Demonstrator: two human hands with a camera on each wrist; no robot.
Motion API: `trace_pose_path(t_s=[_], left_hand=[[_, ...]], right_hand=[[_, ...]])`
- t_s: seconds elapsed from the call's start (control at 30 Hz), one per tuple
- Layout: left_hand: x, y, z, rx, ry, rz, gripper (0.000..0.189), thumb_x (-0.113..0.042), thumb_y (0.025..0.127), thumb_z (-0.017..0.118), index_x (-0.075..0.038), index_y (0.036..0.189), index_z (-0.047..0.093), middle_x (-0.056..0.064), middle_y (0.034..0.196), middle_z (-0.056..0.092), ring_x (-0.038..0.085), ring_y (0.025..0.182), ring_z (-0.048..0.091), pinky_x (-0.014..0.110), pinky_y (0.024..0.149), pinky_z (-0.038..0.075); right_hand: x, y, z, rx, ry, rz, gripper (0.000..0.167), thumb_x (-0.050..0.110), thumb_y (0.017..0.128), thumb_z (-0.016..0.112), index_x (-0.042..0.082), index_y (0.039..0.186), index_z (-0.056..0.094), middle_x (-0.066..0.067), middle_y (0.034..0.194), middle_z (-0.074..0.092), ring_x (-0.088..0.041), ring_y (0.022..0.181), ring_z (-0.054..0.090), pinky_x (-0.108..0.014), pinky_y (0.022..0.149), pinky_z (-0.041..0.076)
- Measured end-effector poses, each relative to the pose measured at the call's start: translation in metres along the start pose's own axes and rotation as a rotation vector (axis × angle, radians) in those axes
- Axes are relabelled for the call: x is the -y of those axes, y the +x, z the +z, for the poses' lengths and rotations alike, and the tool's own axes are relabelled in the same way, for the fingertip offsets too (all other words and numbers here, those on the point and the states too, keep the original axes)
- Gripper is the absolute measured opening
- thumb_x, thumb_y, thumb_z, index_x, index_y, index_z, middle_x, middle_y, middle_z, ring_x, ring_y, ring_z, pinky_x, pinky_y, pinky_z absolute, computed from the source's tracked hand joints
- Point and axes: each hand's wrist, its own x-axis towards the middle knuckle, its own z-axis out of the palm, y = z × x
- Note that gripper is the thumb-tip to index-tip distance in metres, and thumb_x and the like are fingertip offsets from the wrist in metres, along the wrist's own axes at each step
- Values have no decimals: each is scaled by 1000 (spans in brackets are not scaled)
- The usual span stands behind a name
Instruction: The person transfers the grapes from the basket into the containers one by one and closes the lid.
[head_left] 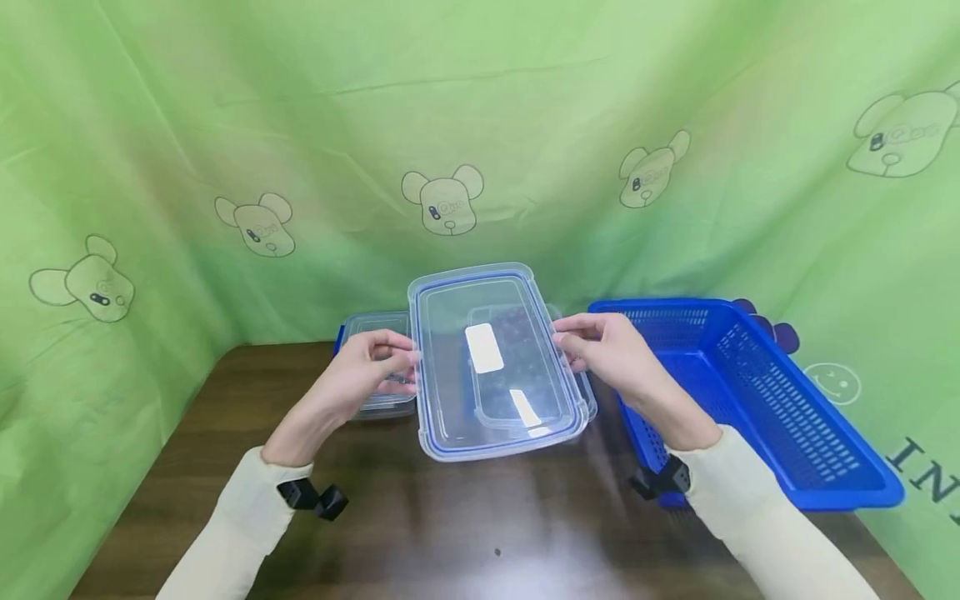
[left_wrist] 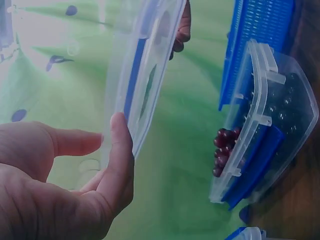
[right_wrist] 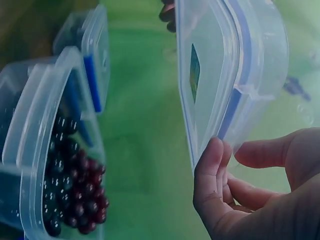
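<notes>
A clear plastic lid (head_left: 450, 392) with a blue seal and a white label is held tilted between both hands. My left hand (head_left: 367, 371) pinches its left edge between thumb and fingers, while my right hand (head_left: 611, 350) pinches the right edge. Behind and below the lid stands a clear container (head_left: 591, 398), partly hidden in the head view. In the right wrist view this container (right_wrist: 37, 130) is uncovered, with dark and red grapes (right_wrist: 87, 200) inside. Blue clips (left_wrist: 255, 170) hang from its side in the left wrist view.
Left of the uncovered container is another clear food box (head_left: 378, 323) with blue clips and a lid on it. A blue perforated basket (head_left: 862, 497) stands at the right of the brown wooden table (head_left: 480, 533). Green printed cloth (head_left: 525, 100) hangs close behind.
</notes>
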Motion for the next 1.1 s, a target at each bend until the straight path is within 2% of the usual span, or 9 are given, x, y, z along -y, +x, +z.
trace_pose_path(t_s=[0.1,0.2,0.33,0.47,0.63,0.8,0.9,1.1], left_hand=[[-3,18,8,-16,-7,-27,29,-10,103,65,5,127,59,12,104,69,20,88,71,39,87,67],[-1,38,16,-41,-17,-33,28,-10,103,66,5,127,62,12,105,69,19,86,71,37,86,67],[9,61,27,-65,-50,-44,32,-10,101,69,5,129,65,10,102,70,17,82,71,32,81,67],[18,78,36,-75,-90,-71,32,-7,101,68,6,130,66,8,98,70,15,78,71,28,77,67],[22,93,43,-91,-106,-112,28,-4,101,66,5,128,67,7,98,71,14,75,70,25,74,66],[22,106,50,-91,-114,-127,25,-3,101,64,4,125,69,7,94,71,14,74,70,24,73,66],[21,112,52,-96,-130,-126,24,-2,101,64,4,123,70,6,90,70,14,74,69,23,72,65],[24,116,54,-91,-157,-168,23,-1,101,63,6,121,70,5,84,69,13,71,68,22,68,64]], right_hand=[[-5,12,-7,4,-21,41,38,13,105,61,-10,136,62,-20,116,74,-9,80,69,-24,74,64],[-12,23,-14,5,-31,66,37,11,105,58,-11,134,62,-15,107,74,-9,77,69,-23,73,64],[-26,35,-19,19,-19,114,38,8,104,54,-16,134,59,-4,94,71,-7,73,66,-21,70,63],[-40,45,-21,30,-35,161,41,8,103,53,-18,134,57,-1,90,68,-6,71,64,-20,68,62],[-53,60,-27,61,-58,205,42,8,102,54,-17,135,56,-2,90,68,-7,74,64,-21,69,63],[-59,70,-38,91,-10,257,43,9,104,54,-15,139,54,1,87,67,-8,75,64,-21,70,62],[-60,73,-42,108,9,281,43,10,105,54,-15,140,53,3,85,65,-8,75,63,-21,70,61],[-62,77,-42,137,13,316,43,8,105,54,-14,141,52,2,87,66,-7,77,66,-22,73,62]])
